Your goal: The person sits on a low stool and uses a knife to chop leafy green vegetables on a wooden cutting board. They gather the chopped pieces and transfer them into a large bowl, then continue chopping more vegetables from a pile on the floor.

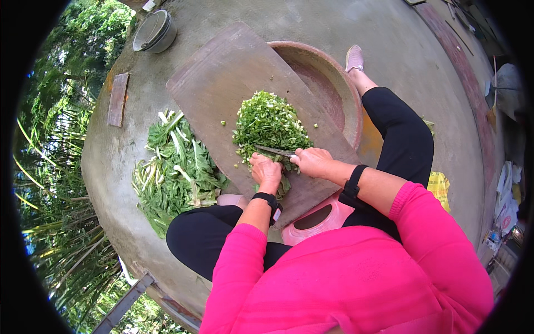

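Observation:
My right hand (313, 161) grips the handle of a knife (275, 150), whose blade points left across the greens. Close beside the blade, my left hand (267, 169) presses a bundle of leafy greens (285, 186) against the wooden board (221, 71). Part of that bundle is hidden under my hand and wrist. Just beyond the knife lies a heap of finely chopped greens (269, 119), with a few loose bits around it. The board slants across a wide round basin (333, 75), covering part of its rim.
Whole leafy greens with pale stems (179, 167) are piled on the concrete floor left of the board. A pink plastic stool (308, 231) shows under the board's near end. Farther off are a bucket (160, 33), a short plank (118, 99) and a yellow bag (439, 190).

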The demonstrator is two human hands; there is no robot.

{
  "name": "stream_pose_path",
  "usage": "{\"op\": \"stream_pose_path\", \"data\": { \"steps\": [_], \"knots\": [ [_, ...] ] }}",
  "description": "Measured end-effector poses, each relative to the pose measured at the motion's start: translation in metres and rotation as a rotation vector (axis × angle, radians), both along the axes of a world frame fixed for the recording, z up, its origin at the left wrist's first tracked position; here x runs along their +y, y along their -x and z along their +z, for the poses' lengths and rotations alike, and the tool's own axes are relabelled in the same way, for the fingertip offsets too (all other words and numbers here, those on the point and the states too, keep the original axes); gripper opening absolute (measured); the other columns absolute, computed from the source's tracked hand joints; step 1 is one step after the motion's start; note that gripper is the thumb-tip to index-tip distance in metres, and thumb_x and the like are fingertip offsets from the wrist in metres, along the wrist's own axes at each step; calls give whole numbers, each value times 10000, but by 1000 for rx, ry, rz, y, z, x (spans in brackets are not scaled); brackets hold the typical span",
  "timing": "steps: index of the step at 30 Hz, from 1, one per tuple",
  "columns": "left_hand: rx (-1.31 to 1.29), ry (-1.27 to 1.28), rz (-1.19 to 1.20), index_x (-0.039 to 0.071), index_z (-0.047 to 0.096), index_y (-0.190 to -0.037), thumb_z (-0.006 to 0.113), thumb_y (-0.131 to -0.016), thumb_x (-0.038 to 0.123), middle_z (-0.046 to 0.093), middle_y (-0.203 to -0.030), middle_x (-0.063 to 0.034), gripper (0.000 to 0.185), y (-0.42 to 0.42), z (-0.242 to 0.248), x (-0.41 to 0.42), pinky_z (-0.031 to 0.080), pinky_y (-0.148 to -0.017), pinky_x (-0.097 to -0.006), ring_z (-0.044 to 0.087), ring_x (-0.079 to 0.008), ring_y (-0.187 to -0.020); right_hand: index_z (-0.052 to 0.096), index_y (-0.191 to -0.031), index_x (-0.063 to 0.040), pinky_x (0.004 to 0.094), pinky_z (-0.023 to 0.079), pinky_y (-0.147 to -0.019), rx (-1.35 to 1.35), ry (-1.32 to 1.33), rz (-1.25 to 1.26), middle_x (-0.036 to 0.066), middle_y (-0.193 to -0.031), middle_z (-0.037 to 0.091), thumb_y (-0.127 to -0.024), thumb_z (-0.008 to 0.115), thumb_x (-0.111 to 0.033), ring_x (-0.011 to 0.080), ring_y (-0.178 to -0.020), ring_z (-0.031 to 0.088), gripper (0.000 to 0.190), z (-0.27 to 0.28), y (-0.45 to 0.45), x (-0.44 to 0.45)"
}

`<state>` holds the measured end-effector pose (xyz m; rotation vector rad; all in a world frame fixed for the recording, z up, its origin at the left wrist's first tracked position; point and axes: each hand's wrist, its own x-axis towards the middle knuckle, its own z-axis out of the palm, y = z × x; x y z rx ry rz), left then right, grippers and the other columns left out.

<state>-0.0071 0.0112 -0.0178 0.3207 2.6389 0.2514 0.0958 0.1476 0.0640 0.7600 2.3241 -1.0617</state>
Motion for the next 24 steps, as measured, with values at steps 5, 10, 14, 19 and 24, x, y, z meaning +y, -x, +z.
{"op": "stream_pose_path", "data": {
  "steps": [5, 10, 14, 19, 24],
  "knots": [
    [-64, -42, 103, 4, 440, -1255, 817, -721, 299, 558, -1214, -236, 718, -2, -2, 4, 523, -910, -480, 636, -422, -1071, 629, -1086, -52, 571, 504, -793, 5, -18, 26, 236, -931, 703, -1005, 492, -407, 445, -917, 669, 389, 27, -36, -4],
    [-25, -104, 110, 23, 444, -1174, 779, -767, 300, 568, -1160, -233, 595, -5, -18, -3, 522, -875, -487, 640, -424, -1044, 591, -1134, -68, 591, 498, -764, -5, -54, 68, 242, -864, 697, -1009, 491, -397, 468, -847, 666, 365, 40, -72, -10],
    [-9, -71, 92, 20, 436, -1161, 787, -749, 280, 567, -1164, -234, 601, -7, -15, -4, 526, -877, -489, 643, -425, -1030, 610, -1117, -68, 577, 498, -784, -20, -21, 64, 236, -871, 701, -1011, 484, -415, 449, -899, 670, 384, 12, -51, -7],
    [-33, 1, 41, 14, 445, -1144, 814, -678, 219, 565, -1173, -232, 629, -2, -4, 1, 532, -894, -478, 641, -425, -1032, 622, -1157, -96, 565, 474, -870, -123, 104, -7, 249, -1056, 687, -1014, 451, -445, 427, -1035, 643, 413, -12, -3, 9],
    [-24, -96, 30, 34, 482, -1168, 806, -722, 324, 570, -1166, -229, 623, -2, -15, -4, 520, -887, -488, 632, -427, -1051, 608, -1064, -92, 581, 494, -748, 73, -49, 10, 232, -845, 695, -1004, 494, -423, 458, -841, 665, 355, 19, -44, -7]
  ]
}}
